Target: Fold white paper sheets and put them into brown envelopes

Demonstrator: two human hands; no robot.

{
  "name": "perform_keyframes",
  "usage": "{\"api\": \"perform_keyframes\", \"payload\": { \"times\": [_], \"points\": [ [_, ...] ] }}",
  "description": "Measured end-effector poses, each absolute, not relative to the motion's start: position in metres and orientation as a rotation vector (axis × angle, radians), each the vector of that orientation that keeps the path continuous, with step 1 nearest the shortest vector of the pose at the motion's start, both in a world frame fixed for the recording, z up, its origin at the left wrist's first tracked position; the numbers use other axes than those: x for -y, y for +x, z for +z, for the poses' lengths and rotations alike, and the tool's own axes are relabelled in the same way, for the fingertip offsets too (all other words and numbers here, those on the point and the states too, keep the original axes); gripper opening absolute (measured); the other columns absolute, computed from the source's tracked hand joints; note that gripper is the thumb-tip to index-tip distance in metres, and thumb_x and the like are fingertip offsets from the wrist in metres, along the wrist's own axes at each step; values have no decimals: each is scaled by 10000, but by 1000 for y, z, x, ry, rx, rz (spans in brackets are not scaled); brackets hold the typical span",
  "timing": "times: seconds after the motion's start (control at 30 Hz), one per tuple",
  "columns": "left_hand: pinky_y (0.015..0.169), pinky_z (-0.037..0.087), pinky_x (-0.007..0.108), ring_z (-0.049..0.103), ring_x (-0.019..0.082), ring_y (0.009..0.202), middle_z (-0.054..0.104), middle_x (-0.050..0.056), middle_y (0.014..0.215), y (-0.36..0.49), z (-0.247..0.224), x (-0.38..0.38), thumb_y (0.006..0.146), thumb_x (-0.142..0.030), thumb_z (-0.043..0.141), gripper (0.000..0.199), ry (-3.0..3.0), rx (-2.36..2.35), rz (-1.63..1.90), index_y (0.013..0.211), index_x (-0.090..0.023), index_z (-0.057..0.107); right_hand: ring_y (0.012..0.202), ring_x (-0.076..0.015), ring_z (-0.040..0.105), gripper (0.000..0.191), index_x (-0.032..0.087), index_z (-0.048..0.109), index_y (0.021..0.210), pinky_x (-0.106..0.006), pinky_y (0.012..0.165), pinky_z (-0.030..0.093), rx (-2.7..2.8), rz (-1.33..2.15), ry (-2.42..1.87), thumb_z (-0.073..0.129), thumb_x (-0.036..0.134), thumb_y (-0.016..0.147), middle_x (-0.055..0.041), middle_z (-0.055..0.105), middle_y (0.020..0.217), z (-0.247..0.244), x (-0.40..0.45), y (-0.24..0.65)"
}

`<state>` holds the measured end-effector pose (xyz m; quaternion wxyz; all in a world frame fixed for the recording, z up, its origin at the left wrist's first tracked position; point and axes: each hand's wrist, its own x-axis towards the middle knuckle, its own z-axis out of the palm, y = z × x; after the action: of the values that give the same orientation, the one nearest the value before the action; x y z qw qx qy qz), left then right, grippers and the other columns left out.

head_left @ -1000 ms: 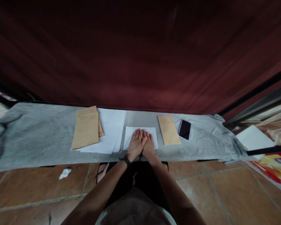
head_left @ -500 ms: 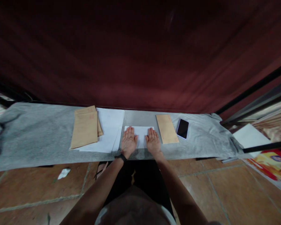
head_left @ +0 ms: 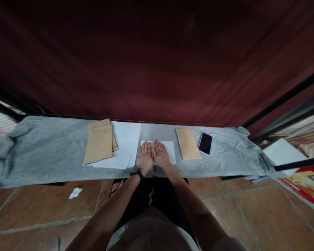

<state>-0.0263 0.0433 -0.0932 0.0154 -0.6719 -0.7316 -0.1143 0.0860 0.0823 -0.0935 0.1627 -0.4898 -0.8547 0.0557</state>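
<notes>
A folded white sheet of paper [head_left: 170, 152] lies flat on the grey cloth in front of me. My left hand [head_left: 144, 158] rests palm down on its left end, fingers stretched out. Close beside it, my right hand [head_left: 161, 156] lies flat on the middle of the paper, its fingers straight too. The hands are nearly touching and cover the paper's left half. To the right lies a single brown envelope [head_left: 188, 143]. On the left, several brown envelopes [head_left: 99, 142] overlap white paper sheets [head_left: 127, 141].
A phone [head_left: 205, 143] lies right of the single envelope. Grey cloth [head_left: 54, 150] covers the long narrow surface, with a dark red curtain [head_left: 157, 69] behind it. Black metal bars [head_left: 285, 99] stand at the right. A white scrap [head_left: 75, 192] lies on the tiled floor.
My right hand has slid left across the paper, from its right end to beside my left hand. My left hand stays on the left end. The view has shifted slightly.
</notes>
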Motion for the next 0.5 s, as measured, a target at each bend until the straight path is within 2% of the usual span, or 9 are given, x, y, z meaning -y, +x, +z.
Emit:
{"api": "perform_keyframes", "payload": {
  "times": [0.23,0.5],
  "points": [
    [1239,224,462,232,289,1524,291,188,1623,-27,-95,-43,1017,-325,287,592,-2087,2279,-398,1525,-30,359,1459,-268,381,542,58,401,1515,-463,1204,277,2362,57,-1486,336,344,1059,-174,408,1563,-107,-88,110],
    [1240,216,474,231,291,1524,291,197,1617,-28,-94,-42,1008,-332,291,614,-2098,2279,-458,1528,-10,341,1423,-310,428,574,0,413,1492,-502,1152,354,2215,-83,-1561,297,363,1062,-249,441,1523,-120,-88,142]
  ]
}}
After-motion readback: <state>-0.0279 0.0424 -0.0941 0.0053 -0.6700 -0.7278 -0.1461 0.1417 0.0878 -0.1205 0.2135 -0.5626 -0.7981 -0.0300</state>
